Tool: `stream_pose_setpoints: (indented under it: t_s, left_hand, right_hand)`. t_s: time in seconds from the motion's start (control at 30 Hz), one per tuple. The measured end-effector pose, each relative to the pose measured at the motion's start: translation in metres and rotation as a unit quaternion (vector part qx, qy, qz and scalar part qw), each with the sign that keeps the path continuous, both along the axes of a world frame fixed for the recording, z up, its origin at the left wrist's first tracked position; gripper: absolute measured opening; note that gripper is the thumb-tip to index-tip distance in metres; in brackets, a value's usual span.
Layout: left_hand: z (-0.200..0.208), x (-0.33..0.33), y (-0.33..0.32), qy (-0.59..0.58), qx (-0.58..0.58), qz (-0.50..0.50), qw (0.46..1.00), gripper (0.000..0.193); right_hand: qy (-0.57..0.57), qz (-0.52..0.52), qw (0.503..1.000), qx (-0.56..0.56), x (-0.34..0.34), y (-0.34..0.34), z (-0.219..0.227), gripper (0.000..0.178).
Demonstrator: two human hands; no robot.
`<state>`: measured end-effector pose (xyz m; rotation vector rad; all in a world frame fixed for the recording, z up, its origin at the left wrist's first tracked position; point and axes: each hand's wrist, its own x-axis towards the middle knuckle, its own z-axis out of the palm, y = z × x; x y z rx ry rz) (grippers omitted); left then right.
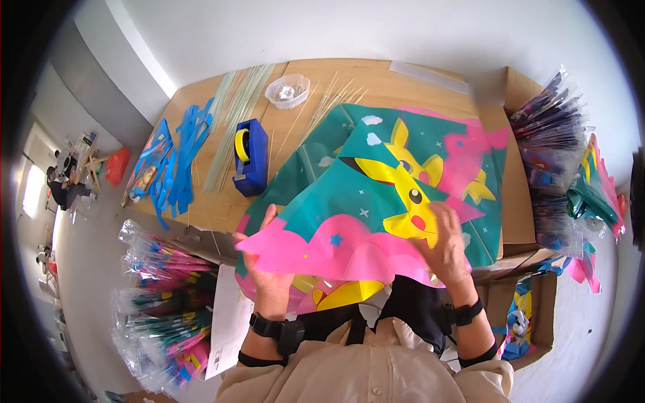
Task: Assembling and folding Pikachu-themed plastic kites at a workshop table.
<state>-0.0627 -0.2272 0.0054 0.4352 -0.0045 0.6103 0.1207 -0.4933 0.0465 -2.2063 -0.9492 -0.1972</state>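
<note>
A thin printed kite sheet [336,235], green above and pink below with a yellow cartoon figure, is lifted in front of me over the near table edge. My left hand [269,269] holds its pink left corner, with some fingers hidden behind the sheet. At the sheet's right side, my right hand [445,248] is closed on the edge beside the yellow face. Beneath and beyond it, more sheets of the same print [480,221] lie overlapping on the table. My lap partly shows under the lower yellow part.
On the wooden table [269,127] are a blue tape dispenser [252,158], a clear plastic tub [287,91], thin pale rods [238,117] and blue strips [188,158]. Bagged bundles stand left [164,316] and right [551,154]. A cardboard box [545,312] sits low at the right.
</note>
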Motion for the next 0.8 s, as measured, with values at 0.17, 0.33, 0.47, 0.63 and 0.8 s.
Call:
stream_pose_setpoints:
  t_s: [0.17, 0.33, 0.47, 0.63, 0.8]
  left_hand:
    - [-0.001, -0.006, -0.017, 0.121, 0.003, 0.070, 0.990, 0.071]
    - [0.004, -0.014, -0.023, 0.161, -0.047, 0.053, 0.984, 0.056]
    - [0.009, -0.018, -0.028, 0.159, -0.011, 0.075, 0.984, 0.058]
    - [0.024, -0.017, -0.030, 0.151, -0.061, 0.041, 0.986, 0.058]
    - [0.007, -0.027, -0.013, 0.262, 0.000, -0.007, 0.965, 0.036]
  right_hand:
    - [0.036, 0.259, 0.964, -0.045, -0.060, 0.058, 0.016, 0.070]
    - [-0.120, 0.248, 0.957, -0.089, -0.096, 0.108, 0.015, 0.059]
    - [-0.156, 0.283, 0.934, -0.151, -0.103, 0.127, 0.013, 0.044]
    - [-0.088, 0.341, 0.936, -0.022, -0.090, 0.125, 0.000, 0.023]
    - [0.062, 0.353, 0.933, 0.031, -0.086, 0.118, -0.010, 0.010]
